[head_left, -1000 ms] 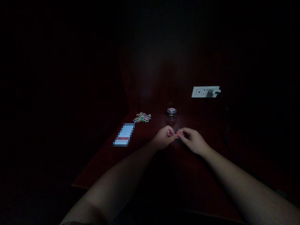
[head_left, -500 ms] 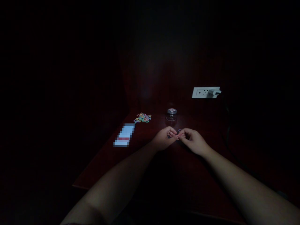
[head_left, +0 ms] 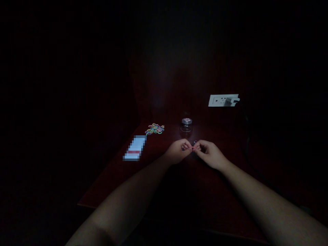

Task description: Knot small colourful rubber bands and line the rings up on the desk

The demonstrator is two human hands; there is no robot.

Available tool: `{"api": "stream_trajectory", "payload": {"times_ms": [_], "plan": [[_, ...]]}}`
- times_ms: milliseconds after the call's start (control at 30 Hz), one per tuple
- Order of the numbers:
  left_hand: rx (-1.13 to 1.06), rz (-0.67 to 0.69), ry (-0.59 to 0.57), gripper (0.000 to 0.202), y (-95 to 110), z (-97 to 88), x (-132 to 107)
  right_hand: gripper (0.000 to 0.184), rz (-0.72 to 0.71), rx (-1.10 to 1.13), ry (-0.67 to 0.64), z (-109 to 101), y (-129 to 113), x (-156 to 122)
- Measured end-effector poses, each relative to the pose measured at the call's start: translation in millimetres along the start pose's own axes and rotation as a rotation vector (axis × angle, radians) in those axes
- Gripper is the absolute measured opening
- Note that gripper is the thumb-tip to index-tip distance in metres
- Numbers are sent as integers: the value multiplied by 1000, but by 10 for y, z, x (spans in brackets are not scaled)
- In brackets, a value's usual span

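Both left hand (head_left: 178,151) and right hand (head_left: 210,153), I see, pinch a pink band (head_left: 193,148) in their grip near a lidded jar (head_left: 186,125).

Single head view: we looked forward and down across the table (head_left: 109,179) to the wall (head_left: 164,92), left hand (head_left: 176,151) and right hand (head_left: 211,153) fairly near, below centre.

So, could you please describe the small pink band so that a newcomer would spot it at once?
At the dark red table, nearer than the lidded jar, the left hand and right hand nearly meet. The pink band is pinched between them; unlike the colourful pile of bands, it is held.
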State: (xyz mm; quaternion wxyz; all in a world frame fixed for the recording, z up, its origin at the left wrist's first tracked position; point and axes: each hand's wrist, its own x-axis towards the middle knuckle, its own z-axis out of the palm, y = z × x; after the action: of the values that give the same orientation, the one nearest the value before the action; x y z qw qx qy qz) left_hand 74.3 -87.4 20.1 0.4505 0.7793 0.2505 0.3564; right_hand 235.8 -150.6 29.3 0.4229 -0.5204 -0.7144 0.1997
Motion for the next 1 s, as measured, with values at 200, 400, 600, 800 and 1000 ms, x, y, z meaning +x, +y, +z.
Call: {"api": "stream_trajectory", "payload": {"times_ms": [200, 400, 600, 800, 1000], "plan": [[40, 59, -4, 16, -39, -10, 0, 15, -12, 7, 11, -3, 0, -2], [156, 65, -7, 18, -15, -42, -14, 22, 2, -26, 15, -16, -13, 1], [107, 17, -98, 21, -33, -55, -15, 19, -16, -57, 14, -27, 50, 21], [52, -29, -208, 25, -23, -88, -31, 16, -43, -81, 7, -65, 120, 30], [93, 1, -198, 27, 1, -133, -45, 16, -58, -92, 4, -79, 106, 28]]}}
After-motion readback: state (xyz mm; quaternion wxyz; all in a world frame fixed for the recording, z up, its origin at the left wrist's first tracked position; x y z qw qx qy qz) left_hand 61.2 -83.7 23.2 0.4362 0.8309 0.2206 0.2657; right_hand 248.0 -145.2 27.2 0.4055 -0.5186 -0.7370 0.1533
